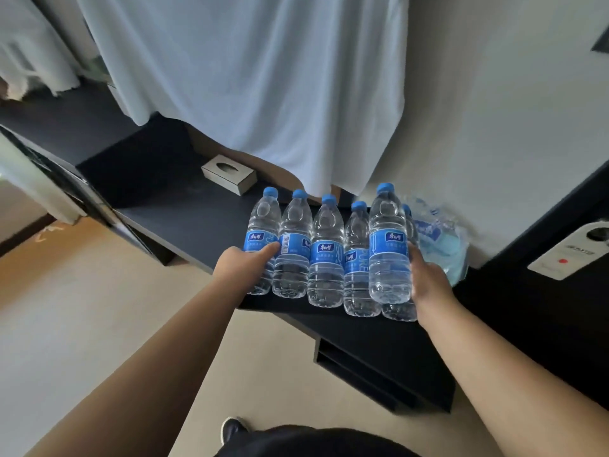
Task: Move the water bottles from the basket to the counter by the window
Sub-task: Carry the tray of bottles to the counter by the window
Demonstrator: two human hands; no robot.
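Several clear water bottles with blue caps and blue labels stand in a row on the dark counter under the white curtain. My left hand is wrapped around the leftmost bottle at its lower half. My right hand grips the rightmost front bottle from its right side. This bottle sits higher than the rest, its base a little above the counter. Behind it another bottle is mostly hidden. No basket is in view.
Crumpled clear and blue plastic wrap lies against the wall right of the bottles. A grey tissue box sits behind them on the counter. A dark cabinet stands at the right. The curtain hangs over the counter's back.
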